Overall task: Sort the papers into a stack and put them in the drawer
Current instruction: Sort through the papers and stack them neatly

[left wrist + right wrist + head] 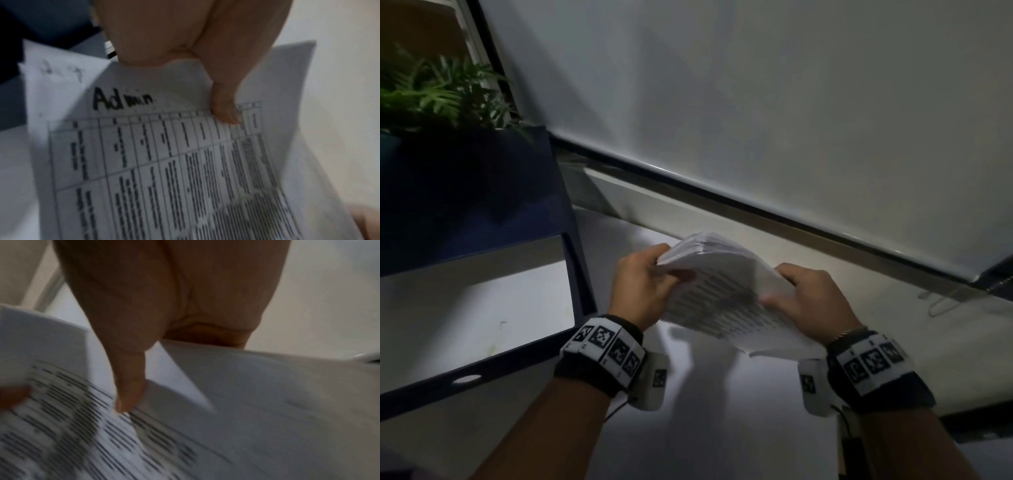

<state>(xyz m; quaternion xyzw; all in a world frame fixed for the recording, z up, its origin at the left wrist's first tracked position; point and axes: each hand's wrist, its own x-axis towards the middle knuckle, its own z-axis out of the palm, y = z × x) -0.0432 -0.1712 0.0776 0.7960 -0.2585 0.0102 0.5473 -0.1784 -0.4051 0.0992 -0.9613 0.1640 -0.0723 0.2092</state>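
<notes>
White tabletop (722,428) runs under dim light to a pale wall panel, and the work happens just above it. Both hands clamp one sheaf of papers (722,301) clear of the surface. The left hand (643,291) pinches the end at 9 o'clock, its thumb (224,110) laid across the top sheet's printed table beside a handwritten "Admin", with the fingers out of sight beneath. The right hand (811,301) grips the end at 3 o'clock the same way, thumb (129,386) on top and fingers hidden below.

Holding at opposite ends bows the sheaf upward in the middle, which probably loosens the sheets so they can slide into line. The edges are not flush: in the left wrist view one sheet's corner (61,73) sticks out past the rest. I judge the squaring step unfinished.

Out at 9 o'clock from the hands sits the open drawer (582,298), dark blue with a pale floor, close enough for a short carry. Beyond it, at 10 o'clock, a green plant (438,92) stands. At 3 o'clock something like a wire clip (945,301) lies on the table, too faint to name surely.
</notes>
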